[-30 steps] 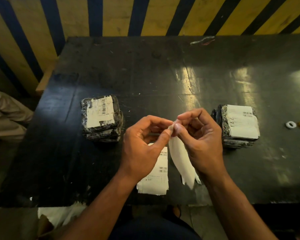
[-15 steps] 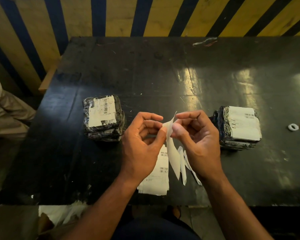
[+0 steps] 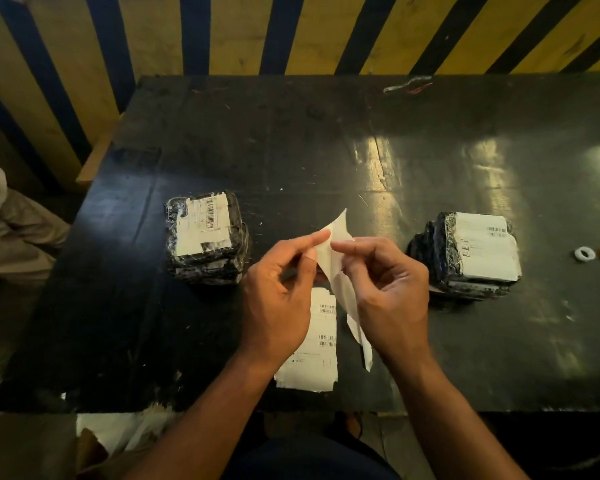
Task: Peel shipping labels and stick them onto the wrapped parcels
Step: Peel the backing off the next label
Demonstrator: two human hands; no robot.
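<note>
Since the earlier frame we have drawn our hands a little apart, and the label (image 3: 336, 237) between them has opened at its top corner, the two layers now splitting where before they were pinched as one; our left hand (image 3: 278, 299) has its grip closed on one layer between thumb and forefinger, our right hand (image 3: 388, 296) pinches the other, and the tail of the strip hangs down just beside the right wrist, above the tabletop (image 3: 326, 150). Directly below the held label lies a stack of printed labels (image 3: 312, 355), flat, near the front edge; well to the left of the held label sits one wrapped parcel (image 3: 205, 237) already bearing a label on top; well to the right sits a second wrapped parcel (image 3: 471, 251), likewise labelled; beyond that one, two small tape rings (image 3: 596, 253) lie side by side. We see no boxes or trays holding anything. What could go wrong, we judge: the thin paper may tear if we pull the corner too sharply; the freed adhesive face may curl and stick to itself or to our fingers; a crooked peel would leave a creased label.
</note>
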